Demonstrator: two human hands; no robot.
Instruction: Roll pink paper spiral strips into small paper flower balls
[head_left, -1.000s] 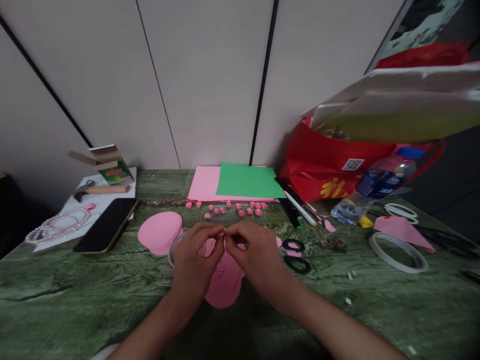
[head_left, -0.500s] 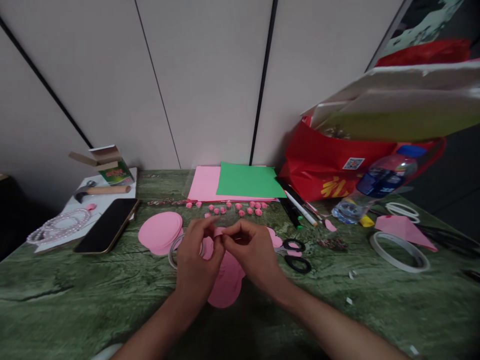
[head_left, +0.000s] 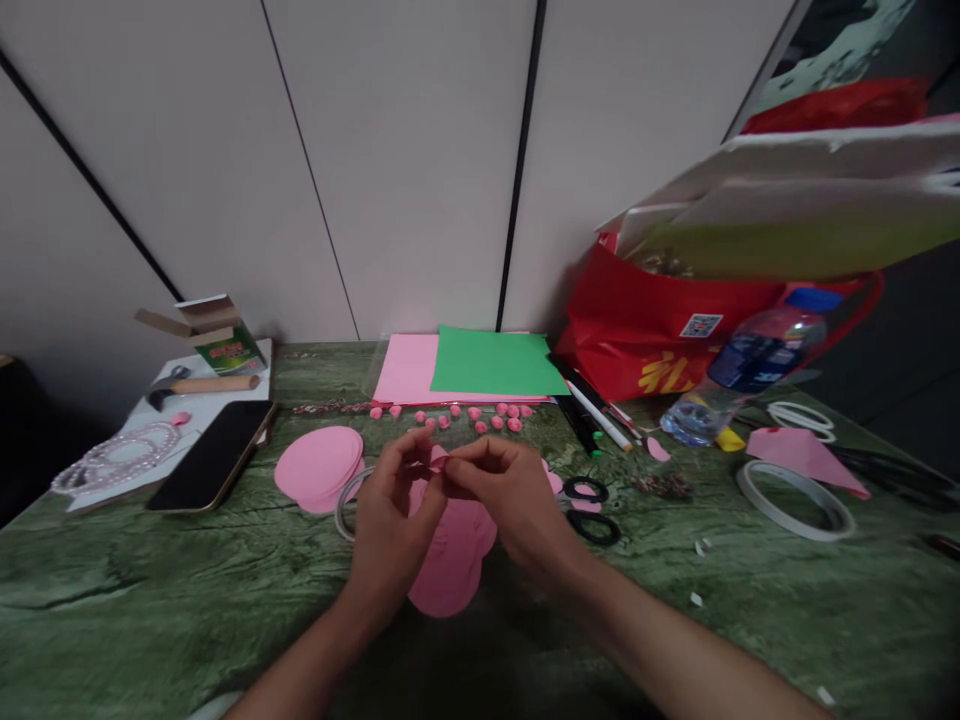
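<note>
Both of my hands meet above the green marbled table. My left hand and my right hand pinch a small pink paper piece between their fingertips. Under them lies a stack of pink paper cut-outs. A clear tape roll shows partly beside my left hand. Black-handled scissors lie just right of my right hand. A row of several small pink paper rolls sits beyond my fingers.
Pink paper discs, a phone, a bead string, a hammer and a small box are at the left. Pink and green sheets, pens, a red bag, a bottle and tape rings lie behind and right.
My fingers have kept working the small pink piece; my left thumb and fingers shifted around it. The hands drifted slightly upward in view. Nothing else moved.
</note>
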